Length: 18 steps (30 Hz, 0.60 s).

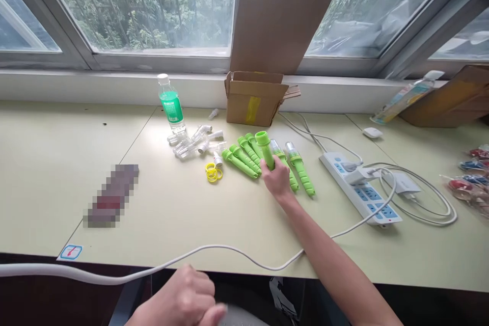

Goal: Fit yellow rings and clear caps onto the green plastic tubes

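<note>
In the head view my right hand is closed around a green plastic torch handle, its threaded open end tilted up. Several like green handles lie to its left. On its right lie two green pieces with clear tips. Yellow rings sit in a small heap beside the clear plastic parts and a white-and-clear piece. My left hand is below the table's front edge, fingers curled into a loose fist, with nothing seen in it.
A bottle with a green label and a cardboard box stand at the back. A power strip with coiled white cables lies right. One cable runs along the front edge. A blurred dark item lies left; bagged things far right.
</note>
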Each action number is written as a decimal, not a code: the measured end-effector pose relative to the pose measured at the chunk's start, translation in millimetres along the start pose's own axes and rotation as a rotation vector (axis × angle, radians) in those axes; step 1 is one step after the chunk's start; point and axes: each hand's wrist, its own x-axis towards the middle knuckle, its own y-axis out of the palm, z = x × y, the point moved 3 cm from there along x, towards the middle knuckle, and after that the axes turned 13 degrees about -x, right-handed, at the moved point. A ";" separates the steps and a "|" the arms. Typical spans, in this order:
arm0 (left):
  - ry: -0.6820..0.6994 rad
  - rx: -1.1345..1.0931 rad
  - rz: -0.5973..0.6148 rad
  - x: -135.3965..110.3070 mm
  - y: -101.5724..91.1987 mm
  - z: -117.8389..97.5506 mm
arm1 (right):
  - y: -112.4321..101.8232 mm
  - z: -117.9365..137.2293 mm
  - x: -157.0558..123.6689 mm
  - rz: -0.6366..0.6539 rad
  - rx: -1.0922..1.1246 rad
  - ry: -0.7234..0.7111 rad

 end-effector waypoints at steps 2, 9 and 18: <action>-0.083 0.000 -0.010 -5.9 14.4 14.4 | 0.7 -0.4 0.1 0.009 -0.006 0.007; -0.441 -0.125 -0.016 -41.0 50.4 64.7 | 0.6 -0.5 0.9 -0.017 -0.023 0.001; -0.289 -0.450 -0.148 -37.8 36.6 33.1 | -2.3 1.2 2.0 -0.015 -0.020 0.006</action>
